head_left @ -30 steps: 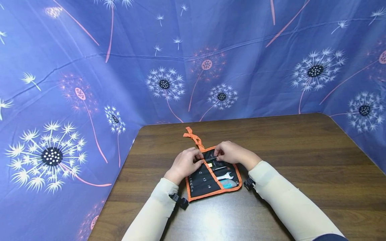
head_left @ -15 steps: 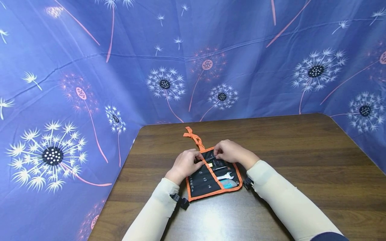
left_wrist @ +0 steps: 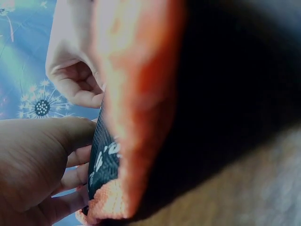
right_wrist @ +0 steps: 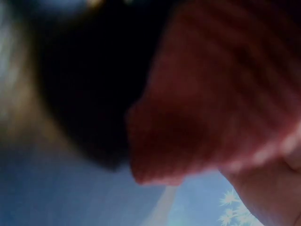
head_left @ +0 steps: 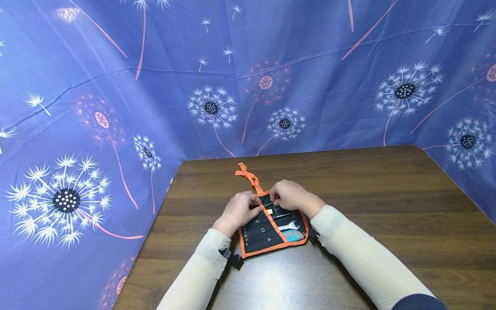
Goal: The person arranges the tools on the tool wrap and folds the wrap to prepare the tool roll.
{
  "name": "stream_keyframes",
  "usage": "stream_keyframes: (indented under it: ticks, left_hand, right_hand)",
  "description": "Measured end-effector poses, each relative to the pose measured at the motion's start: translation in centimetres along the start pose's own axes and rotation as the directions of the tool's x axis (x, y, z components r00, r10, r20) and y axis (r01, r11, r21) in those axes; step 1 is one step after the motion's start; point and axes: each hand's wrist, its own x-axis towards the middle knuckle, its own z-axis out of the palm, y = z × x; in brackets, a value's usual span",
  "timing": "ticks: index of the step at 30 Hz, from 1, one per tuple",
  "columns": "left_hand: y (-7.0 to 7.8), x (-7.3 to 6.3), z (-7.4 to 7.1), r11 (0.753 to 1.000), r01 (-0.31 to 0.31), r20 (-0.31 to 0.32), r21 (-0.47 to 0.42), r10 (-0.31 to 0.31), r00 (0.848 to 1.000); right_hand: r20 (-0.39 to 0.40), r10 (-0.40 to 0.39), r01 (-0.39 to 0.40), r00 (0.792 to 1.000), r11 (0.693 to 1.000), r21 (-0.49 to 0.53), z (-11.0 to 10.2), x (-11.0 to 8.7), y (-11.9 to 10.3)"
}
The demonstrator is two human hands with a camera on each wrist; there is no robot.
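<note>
A black tool roll (head_left: 255, 234) with orange trim lies unrolled on the table, numbers printed on its left pockets. My left hand (head_left: 239, 211) pinches the orange-edged lip of the upper pocket; in the left wrist view its thumb and fingers lie on either side of the cloth. Just right of it, my right hand (head_left: 291, 197) pinches a slim dark tool (head_left: 269, 205) at that pocket's mouth. Most of this tool is hidden, so its exact kind is unclear. Below, an open-end wrench (head_left: 290, 226) and a light-blue-and-grey utility knife (head_left: 293, 235) stick out of their pockets.
Orange tie straps (head_left: 248, 175) trail from the roll's far edge. A thin metal shaft (head_left: 283, 215) and a small yellow piece (head_left: 270, 211) show above the wrench. The brown wooden table (head_left: 368, 189) extends right, with a blue dandelion-print cloth (head_left: 325, 107) hanging behind.
My right hand has slid left toward the left hand, and less of the slim dark tool shows between them. The left hand has stayed nearly still on the pocket lip.
</note>
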Motion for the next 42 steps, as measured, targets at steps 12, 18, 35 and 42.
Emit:
stream_keyframes:
  ticks: [12,18,35,42]
  left_hand:
    - [-0.2,0.1,0.2,0.999,-0.031,-0.010,-0.025,0.030,0.999]
    - [-0.2,0.0,0.2,0.999,-0.025,-0.007,-0.022,0.025,1.000]
    - [0.1,0.0,0.0,1.000,-0.005,0.019,-0.002,0.005,1.000]
    - [0.1,0.0,0.0,1.000,0.002,0.017,0.004,-0.002,1.000]
  right_hand:
    - [-0.042,-0.033,0.027,0.999,0.992,-0.121,0.6,0.3,-0.9]
    - [-0.050,-0.066,0.057,0.997,0.986,-0.154,0.8,0.3,-1.4]
    - [0.010,0.040,-0.040,0.999,0.999,-0.021,0.4,-0.1,-1.2]
    - [0.009,0.051,-0.052,0.999,0.998,0.041,-0.3,-0.8,0.3]
